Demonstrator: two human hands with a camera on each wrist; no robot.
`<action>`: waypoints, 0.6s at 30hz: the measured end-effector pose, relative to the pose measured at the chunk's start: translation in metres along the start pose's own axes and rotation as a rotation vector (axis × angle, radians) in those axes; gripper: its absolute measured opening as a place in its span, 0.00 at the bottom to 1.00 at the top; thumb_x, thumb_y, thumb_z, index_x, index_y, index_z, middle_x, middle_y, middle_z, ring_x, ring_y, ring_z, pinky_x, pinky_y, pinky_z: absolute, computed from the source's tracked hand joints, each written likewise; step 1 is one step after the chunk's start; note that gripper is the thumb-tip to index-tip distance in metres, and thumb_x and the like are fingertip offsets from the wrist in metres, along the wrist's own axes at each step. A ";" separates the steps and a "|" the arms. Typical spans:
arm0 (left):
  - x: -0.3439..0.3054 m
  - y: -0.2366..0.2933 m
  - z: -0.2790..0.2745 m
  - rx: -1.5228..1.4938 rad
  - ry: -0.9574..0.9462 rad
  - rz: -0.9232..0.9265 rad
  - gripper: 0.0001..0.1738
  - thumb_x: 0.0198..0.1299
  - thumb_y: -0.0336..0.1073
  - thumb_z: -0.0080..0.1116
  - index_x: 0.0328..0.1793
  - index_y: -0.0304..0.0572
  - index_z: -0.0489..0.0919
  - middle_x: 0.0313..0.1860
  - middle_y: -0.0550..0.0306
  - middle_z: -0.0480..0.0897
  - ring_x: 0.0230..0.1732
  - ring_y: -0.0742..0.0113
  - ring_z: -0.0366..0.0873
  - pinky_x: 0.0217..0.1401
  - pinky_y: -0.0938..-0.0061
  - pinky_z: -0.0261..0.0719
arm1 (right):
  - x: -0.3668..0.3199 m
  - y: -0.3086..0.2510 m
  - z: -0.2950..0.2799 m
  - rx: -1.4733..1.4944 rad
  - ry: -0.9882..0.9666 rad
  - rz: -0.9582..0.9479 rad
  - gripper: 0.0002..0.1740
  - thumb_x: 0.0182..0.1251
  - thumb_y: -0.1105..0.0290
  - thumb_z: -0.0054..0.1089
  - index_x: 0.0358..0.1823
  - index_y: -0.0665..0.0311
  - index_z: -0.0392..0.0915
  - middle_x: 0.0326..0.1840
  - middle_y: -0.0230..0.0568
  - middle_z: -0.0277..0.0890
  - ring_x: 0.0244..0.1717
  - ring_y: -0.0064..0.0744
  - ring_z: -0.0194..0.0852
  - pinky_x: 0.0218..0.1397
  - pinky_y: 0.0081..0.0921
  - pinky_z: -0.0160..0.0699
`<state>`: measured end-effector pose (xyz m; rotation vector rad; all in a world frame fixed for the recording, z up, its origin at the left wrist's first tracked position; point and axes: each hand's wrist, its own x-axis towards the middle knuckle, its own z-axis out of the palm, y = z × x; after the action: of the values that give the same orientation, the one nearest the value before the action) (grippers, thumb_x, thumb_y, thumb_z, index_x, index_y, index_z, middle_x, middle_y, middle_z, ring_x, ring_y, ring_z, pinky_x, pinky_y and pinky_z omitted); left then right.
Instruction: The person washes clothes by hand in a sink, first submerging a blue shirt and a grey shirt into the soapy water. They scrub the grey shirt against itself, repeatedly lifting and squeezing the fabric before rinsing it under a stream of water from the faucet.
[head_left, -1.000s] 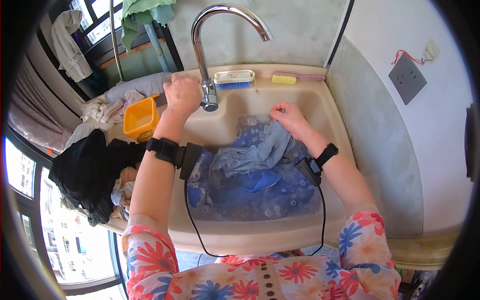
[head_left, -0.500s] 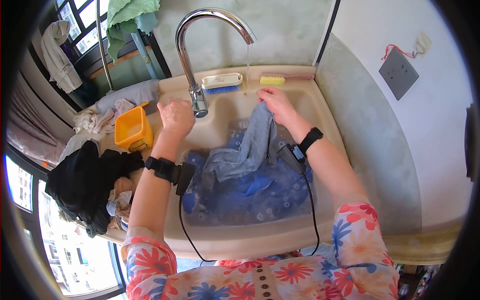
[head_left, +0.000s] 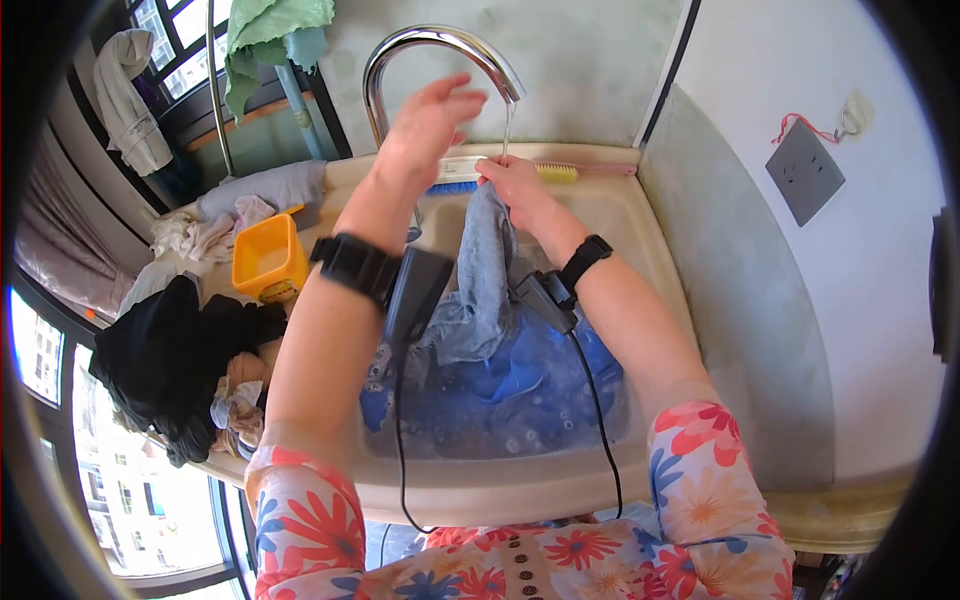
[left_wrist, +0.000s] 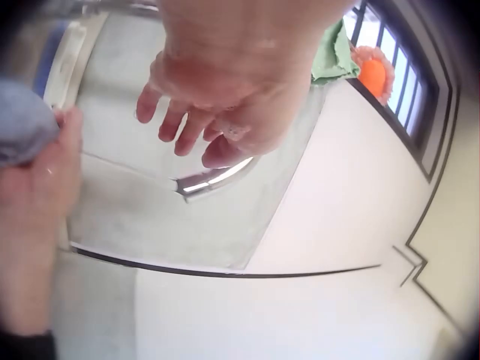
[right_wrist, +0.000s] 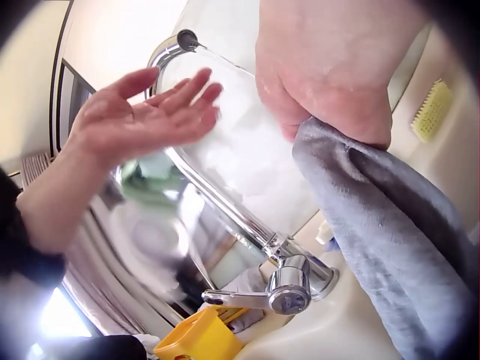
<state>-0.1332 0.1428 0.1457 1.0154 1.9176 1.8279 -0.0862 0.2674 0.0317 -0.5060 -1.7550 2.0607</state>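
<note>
A wet grey-blue cloth [head_left: 482, 270] hangs from my right hand [head_left: 516, 190], which grips its upper end beneath the faucet [head_left: 440, 38]. Water runs from the spout in a thin stream close by that hand. The cloth's lower end trails into bluish, sudsy water over a blue fabric [head_left: 510, 375] in the sink [head_left: 655, 270]. My left hand [head_left: 428, 125] is raised in front of the faucet's neck, fingers spread and holding nothing. In the right wrist view the faucet handle [right_wrist: 236, 298] sticks out to the side, and the cloth [right_wrist: 375, 225] drapes down in folds.
On the back ledge lie a white brush [head_left: 458, 172] with blue bristles and a pink-handled brush [head_left: 556, 173]. Left of the basin stand a yellow container [head_left: 270, 258], a black garment pile [head_left: 180, 350] and pale cloths [head_left: 205, 235]. A wall socket [head_left: 805, 172] is at the right.
Water has begun to flow from the faucet. My left hand has left the area by the handle and risen toward the spout. My right hand has lifted the cloth up and leftward under it.
</note>
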 end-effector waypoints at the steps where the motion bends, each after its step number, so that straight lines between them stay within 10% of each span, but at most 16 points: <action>1: 0.012 0.007 0.004 -0.209 -0.064 0.014 0.21 0.51 0.34 0.52 0.53 0.39 0.70 0.44 0.54 0.78 0.45 0.66 0.73 0.52 0.66 0.65 | 0.000 0.003 -0.002 0.026 -0.036 -0.017 0.07 0.54 0.68 0.58 0.27 0.64 0.72 0.23 0.32 0.69 0.24 0.20 0.65 0.27 0.21 0.66; 8: 0.009 0.031 0.008 -0.730 -0.151 -0.071 0.16 0.50 0.28 0.50 0.48 0.38 0.70 0.39 0.50 0.77 0.46 0.58 0.74 0.51 0.61 0.68 | -0.024 0.005 -0.005 0.110 -0.127 0.009 0.08 0.54 0.67 0.59 0.26 0.63 0.72 0.23 0.31 0.69 0.24 0.21 0.65 0.27 0.21 0.67; 18: -0.053 -0.011 -0.031 -0.534 -0.261 0.033 0.30 0.40 0.24 0.48 0.57 0.34 0.66 0.49 0.49 0.74 0.50 0.60 0.70 0.52 0.67 0.69 | -0.070 0.007 0.016 0.141 -0.220 0.166 0.07 0.58 0.68 0.57 0.30 0.64 0.73 0.25 0.31 0.70 0.25 0.21 0.67 0.29 0.20 0.68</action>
<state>-0.1192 0.0846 0.1267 1.0315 1.1750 1.9552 -0.0346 0.2170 0.0291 -0.4076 -1.7189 2.4165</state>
